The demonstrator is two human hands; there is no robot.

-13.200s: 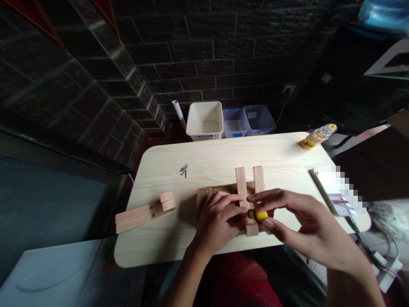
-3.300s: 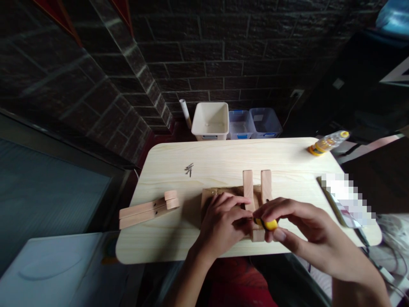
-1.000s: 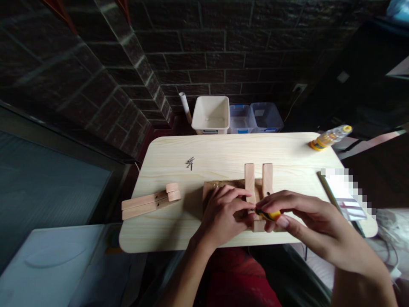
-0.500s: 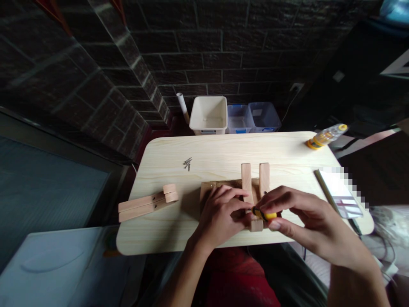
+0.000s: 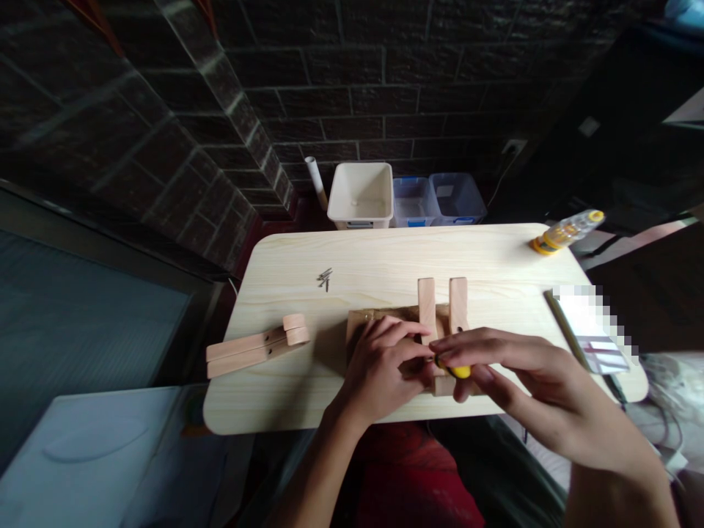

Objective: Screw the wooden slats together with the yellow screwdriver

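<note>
Screwdriver (image 5: 458,369) grasped in half-curled right hand (image 5: 531,385), just over wooden strips (image 5: 426,299); long axis nearly sideways, pointing left and slightly away, toward half-bent left hand (image 5: 381,370), any hold there impossible to tell.

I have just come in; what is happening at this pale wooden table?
A person is working with both bare hands at the table. The right hand holds a small yellow-and-black tool over two pale wooden bars lying across a brown box-shaped object. The left hand rests there too, its fingers close to the tool's tip, which is hard to see. Thin dark metal pieces lie loose farther back; more pale wooden parts lie at the left.
</note>
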